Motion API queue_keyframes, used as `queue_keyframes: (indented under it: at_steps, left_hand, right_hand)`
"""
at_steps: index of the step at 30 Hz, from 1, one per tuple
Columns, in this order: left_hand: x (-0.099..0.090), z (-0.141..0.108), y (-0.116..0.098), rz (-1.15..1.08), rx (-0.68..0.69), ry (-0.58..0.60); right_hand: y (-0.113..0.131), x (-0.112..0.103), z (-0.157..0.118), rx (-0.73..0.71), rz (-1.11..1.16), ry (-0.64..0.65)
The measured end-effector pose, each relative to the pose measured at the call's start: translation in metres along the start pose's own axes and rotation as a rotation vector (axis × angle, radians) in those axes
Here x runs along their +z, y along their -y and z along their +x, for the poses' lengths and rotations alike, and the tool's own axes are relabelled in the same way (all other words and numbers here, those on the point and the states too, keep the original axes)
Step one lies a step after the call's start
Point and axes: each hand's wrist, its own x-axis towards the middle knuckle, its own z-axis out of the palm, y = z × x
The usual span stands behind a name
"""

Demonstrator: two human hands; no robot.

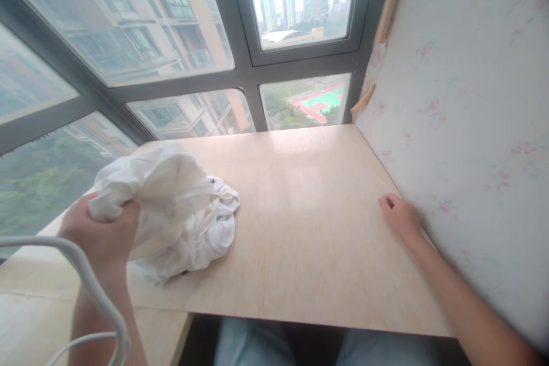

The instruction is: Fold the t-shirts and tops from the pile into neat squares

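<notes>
A crumpled white cloth (171, 211) lies bunched on the left part of the pale wooden tabletop (300, 240). My left hand (103, 229) is closed round the cloth's upper left side, with part of it lifted. My right hand (400, 214) is curled at the right side of the tabletop, close to the wall and well apart from the cloth. Its fingers are bent together, and whether anything small is inside them does not show.
A white cable (92, 280) loops across the lower left, in front of my left forearm. Grey window frames (246, 71) border the tabletop at the back and left. On the right stands a flower-patterned wall (472, 126). My legs (253, 343) show below the front edge.
</notes>
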Motion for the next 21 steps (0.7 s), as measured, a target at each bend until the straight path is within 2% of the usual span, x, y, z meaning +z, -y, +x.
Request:
queue_keyframes:
  at_steps: [3,6,9,11,14,15,16,17,18,21]
  left_hand:
    - [0.038,-0.018,0.021,0.323,-0.093,0.123]
    - [0.061,-0.027,0.036,0.335,-0.142,0.148]
    - [0.055,-0.028,0.038,0.338,-0.121,0.165]
    - [0.044,-0.034,0.030,0.328,0.011,0.080]
    - [0.036,-0.064,0.009,0.226,0.262,-0.159]
    - [0.038,-0.078,0.000,0.152,0.312,-0.184]
    - [0.043,-0.094,-0.009,0.055,0.336,-0.159]
    - [0.049,-0.110,-0.018,-0.057,0.337,-0.081]
    - [0.057,-0.127,-0.028,-0.175,0.314,0.049]
    - [0.082,-0.172,-0.059,-0.473,0.121,0.583]
  right_hand:
    - [0.000,-0.001,-0.001,-0.001,0.004,-0.006]
    - [0.000,-0.001,-0.001,-0.022,-0.002,-0.007]
    - [-0.002,0.000,0.000,-0.025,-0.004,-0.003]
    - [-0.003,0.001,0.000,-0.012,0.002,-0.002]
    - [-0.004,0.001,0.002,-0.001,0.009,-0.002]
    - [-0.004,0.001,0.002,-0.002,0.010,-0.001]
    - [-0.002,0.001,0.002,-0.004,0.012,-0.003]
    - [0.000,0.001,0.001,-0.006,0.018,-0.013]
    - [0.003,0.001,-0.002,-0.013,0.037,-0.031]
    - [0.017,0.004,-0.018,-0.065,0.203,-0.132]
